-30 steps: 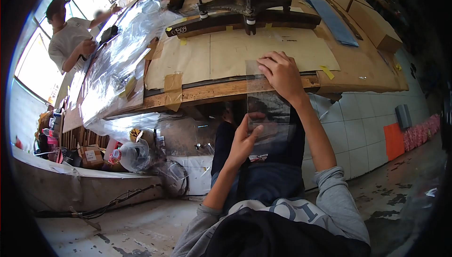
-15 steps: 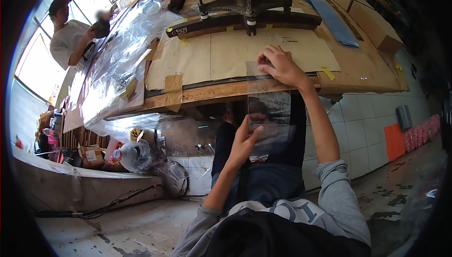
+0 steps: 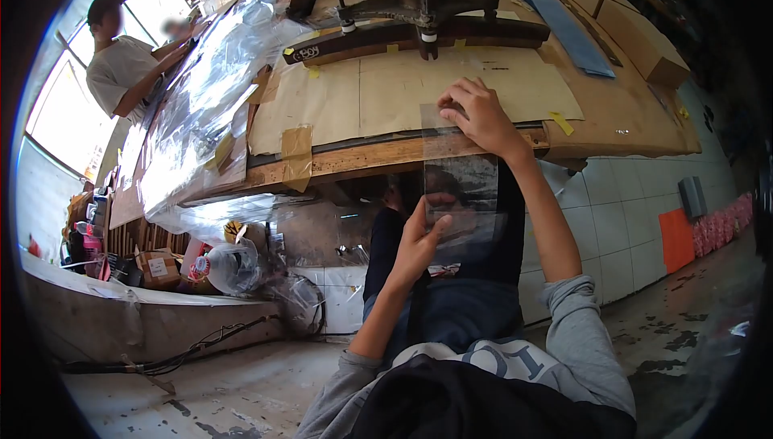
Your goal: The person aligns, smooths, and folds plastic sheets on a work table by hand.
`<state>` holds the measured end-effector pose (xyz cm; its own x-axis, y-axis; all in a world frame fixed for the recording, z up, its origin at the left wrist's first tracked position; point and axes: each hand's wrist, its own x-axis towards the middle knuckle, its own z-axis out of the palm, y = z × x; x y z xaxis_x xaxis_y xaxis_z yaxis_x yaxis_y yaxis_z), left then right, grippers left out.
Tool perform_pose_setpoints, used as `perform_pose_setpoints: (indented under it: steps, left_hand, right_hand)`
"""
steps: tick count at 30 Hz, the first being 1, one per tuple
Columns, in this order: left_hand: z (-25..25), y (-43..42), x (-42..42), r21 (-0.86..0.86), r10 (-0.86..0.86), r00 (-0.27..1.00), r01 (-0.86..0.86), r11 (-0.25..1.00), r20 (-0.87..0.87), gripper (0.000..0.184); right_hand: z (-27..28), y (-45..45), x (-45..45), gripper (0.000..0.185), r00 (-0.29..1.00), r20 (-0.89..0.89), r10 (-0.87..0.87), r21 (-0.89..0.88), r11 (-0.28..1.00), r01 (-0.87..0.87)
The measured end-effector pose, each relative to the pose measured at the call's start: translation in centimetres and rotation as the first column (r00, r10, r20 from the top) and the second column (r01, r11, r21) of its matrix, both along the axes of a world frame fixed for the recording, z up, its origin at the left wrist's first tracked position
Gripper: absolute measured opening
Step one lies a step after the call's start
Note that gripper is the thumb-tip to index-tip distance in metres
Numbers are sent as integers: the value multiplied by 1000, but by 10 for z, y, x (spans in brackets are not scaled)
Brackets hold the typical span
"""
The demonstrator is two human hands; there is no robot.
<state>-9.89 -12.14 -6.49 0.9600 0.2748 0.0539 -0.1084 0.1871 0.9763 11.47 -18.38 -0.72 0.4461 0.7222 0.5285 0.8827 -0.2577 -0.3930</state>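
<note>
A clear plastic sheet (image 3: pixel 461 184), perhaps a flat bag, hangs over the front edge of the worktable, its upper end on the tabletop. My left hand (image 3: pixel 417 242) pinches its lower left side between thumb and fingers, just below the table edge. At the upper end, my right hand (image 3: pixel 479 117) is closed with curled fingers and thumb on the film, above the brown paper (image 3: pixel 386 101) that covers the table. Through the film, my dark trousers show.
A black metal clamp frame (image 3: pixel 423 8) with a long bar lies across the table. Crumpled clear plastic (image 3: pixel 205 109) covers the left side. Cardboard boxes (image 3: pixel 640 41) stand at the right. A person (image 3: pixel 121 61) works at the far left. A large clear bottle (image 3: pixel 233 266) sits below the table.
The person at the far left has lowered their arms towards the table and leaned in. My hands and the plastic sheet stay almost in place.
</note>
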Motion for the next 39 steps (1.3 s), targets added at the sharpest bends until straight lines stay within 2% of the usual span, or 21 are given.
perform_pose_setpoints:
  steps: [2,5,8,11,14,17,20,23,26,27,30,32,33,34,35,37,39]
  left_hand:
    - [0,0,-1,-11,-2,1000,2,1000,-2,27]
    - [-3,0,-1,-11,-6,1000,6,1000,-7,27]
    - [-7,2,-1,-16,2,1000,-2,1000,-3,27]
    - [-4,1,-3,-68,-9,1000,8,998,-7,26]
    - [-4,2,-2,-58,-13,1000,11,998,-22,26]
    - [-3,0,-3,-59,-16,1000,14,998,-27,25]
    - [-2,0,-4,-60,-20,1000,19,998,-22,25]
    - [-4,0,-3,-55,-25,999,24,998,-24,26]
    - [-1,-2,-1,-34,6,1000,-6,999,2,24]
    - [1,-3,0,-23,21,1000,-20,1000,15,23]
    - [14,-2,4,218,97,995,-99,971,18,25]
    - [23,5,11,510,88,990,-131,850,108,23]
    - [26,10,15,636,72,986,-152,756,151,23]
    - [28,16,22,682,81,982,-177,710,170,26]
    - [35,21,28,793,156,947,-320,518,280,24]
    - [51,24,29,883,188,949,-306,355,253,22]
    - [58,35,39,898,116,959,-284,335,260,20]
  right_hand:
    - [3,0,4,22,999,-37,-30,-88,996,26]
    - [19,-1,10,29,992,-79,-99,-313,947,70]
    - [35,-2,-3,29,970,183,-158,-438,871,224]
    - [33,-3,-3,25,979,194,-64,-415,899,141]
    - [28,-3,-4,18,927,373,33,-307,948,90]
    - [22,3,-16,13,615,780,118,-247,961,128]
    - [24,-6,-19,9,684,690,235,-294,955,-31]
    - [24,-15,-16,6,678,707,202,-314,949,44]
    - [28,-18,-20,6,588,800,119,-271,946,179]
    - [25,-18,-22,7,606,788,110,-278,941,191]
    - [19,-15,-24,9,640,762,101,-278,943,182]
    - [19,-15,-23,9,641,757,126,-260,958,118]
    - [17,-14,-19,9,687,716,126,-247,966,81]
    - [13,-11,-11,9,728,674,126,-231,972,46]
    - [13,-10,-5,11,765,631,127,-212,977,13]
    - [18,-12,5,14,880,448,156,-147,984,-100]
    - [19,-14,12,17,946,274,173,-127,982,-143]
